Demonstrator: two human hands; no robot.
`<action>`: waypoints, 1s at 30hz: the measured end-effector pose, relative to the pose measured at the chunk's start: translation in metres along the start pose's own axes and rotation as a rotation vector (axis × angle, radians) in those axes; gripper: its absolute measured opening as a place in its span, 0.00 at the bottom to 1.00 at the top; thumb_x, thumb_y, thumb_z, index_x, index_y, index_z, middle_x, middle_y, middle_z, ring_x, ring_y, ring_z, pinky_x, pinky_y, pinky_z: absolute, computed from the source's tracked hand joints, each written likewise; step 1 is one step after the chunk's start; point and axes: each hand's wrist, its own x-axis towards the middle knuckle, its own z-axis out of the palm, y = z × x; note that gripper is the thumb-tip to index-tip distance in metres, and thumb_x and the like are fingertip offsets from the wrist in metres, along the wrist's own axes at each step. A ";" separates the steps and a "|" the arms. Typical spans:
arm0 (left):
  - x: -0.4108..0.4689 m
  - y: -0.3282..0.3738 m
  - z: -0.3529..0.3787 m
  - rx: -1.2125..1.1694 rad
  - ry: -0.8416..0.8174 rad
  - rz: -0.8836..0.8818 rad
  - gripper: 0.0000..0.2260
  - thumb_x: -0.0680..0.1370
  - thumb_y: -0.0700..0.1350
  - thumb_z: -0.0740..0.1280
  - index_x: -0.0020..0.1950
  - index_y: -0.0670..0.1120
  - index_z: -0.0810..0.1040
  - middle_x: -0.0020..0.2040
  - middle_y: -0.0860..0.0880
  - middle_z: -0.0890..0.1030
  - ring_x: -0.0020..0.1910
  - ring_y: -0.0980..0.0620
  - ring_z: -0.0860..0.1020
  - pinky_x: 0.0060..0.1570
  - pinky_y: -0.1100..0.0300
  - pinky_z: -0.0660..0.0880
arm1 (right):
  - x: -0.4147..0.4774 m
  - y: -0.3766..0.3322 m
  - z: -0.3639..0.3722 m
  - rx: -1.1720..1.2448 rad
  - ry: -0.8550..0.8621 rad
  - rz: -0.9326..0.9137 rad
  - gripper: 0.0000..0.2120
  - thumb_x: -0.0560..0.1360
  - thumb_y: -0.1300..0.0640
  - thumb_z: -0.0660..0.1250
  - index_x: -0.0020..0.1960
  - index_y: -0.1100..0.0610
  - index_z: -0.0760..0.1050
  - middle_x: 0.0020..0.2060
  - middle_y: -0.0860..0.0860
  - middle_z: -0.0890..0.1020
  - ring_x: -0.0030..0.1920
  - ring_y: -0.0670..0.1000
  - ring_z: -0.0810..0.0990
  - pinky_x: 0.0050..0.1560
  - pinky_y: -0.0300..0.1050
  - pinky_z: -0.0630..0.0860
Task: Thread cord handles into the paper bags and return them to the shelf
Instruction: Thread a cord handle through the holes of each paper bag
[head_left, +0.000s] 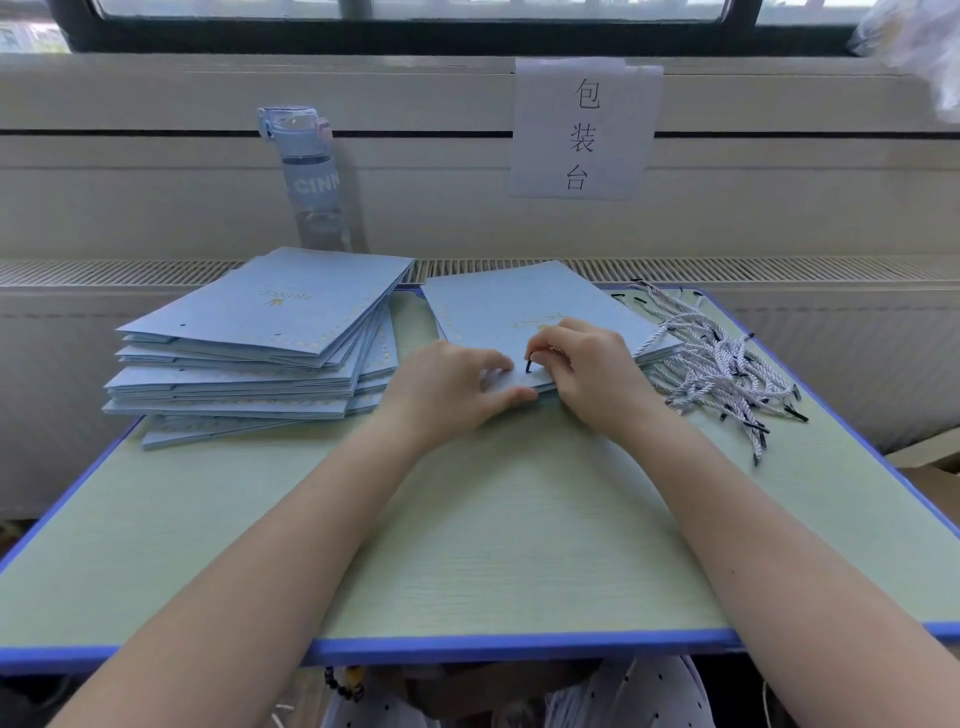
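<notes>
Work bag: flat blue paper bag, laid on the table, in front and to the right of the water bottle.
Left hand: left hand set at the bag's near edge; edge pinched between thumb and forefinger, other fingers loosely curled.
Right hand: right hand curled; black cord tip pinched at the same edge. Hole hidden, cannot be told.
Bag stack: bag stack just in front of the bottle, slightly left.
Cord pile: cord pile well to the right of the bottle, loose and tangled.
Bag handling: judged light and fairly stiff, easily creased; best held at the edge right beside the hole.
Cord handling: judged soft and limp; only the hard tip can be pushed, so it is best gripped close behind the tip.
Shelf: not seen.
</notes>
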 end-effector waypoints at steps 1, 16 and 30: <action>0.001 -0.005 -0.003 -0.090 -0.037 -0.024 0.17 0.72 0.60 0.69 0.55 0.51 0.83 0.30 0.60 0.73 0.33 0.56 0.72 0.35 0.68 0.65 | 0.000 0.000 -0.001 -0.001 0.005 -0.003 0.07 0.75 0.66 0.64 0.46 0.61 0.81 0.42 0.55 0.80 0.43 0.53 0.77 0.47 0.44 0.72; 0.001 -0.025 -0.013 -0.325 -0.140 0.004 0.08 0.76 0.47 0.69 0.44 0.44 0.84 0.29 0.46 0.76 0.30 0.56 0.70 0.35 0.63 0.67 | -0.001 -0.003 -0.002 -0.028 0.046 -0.038 0.07 0.76 0.62 0.65 0.48 0.59 0.81 0.40 0.51 0.78 0.42 0.50 0.72 0.44 0.44 0.69; 0.000 -0.023 -0.017 -0.209 -0.163 0.109 0.15 0.79 0.46 0.62 0.43 0.37 0.82 0.31 0.38 0.78 0.27 0.54 0.66 0.29 0.63 0.61 | 0.000 -0.010 -0.005 -0.049 -0.032 0.076 0.07 0.77 0.57 0.65 0.49 0.53 0.82 0.37 0.51 0.76 0.40 0.51 0.72 0.45 0.48 0.72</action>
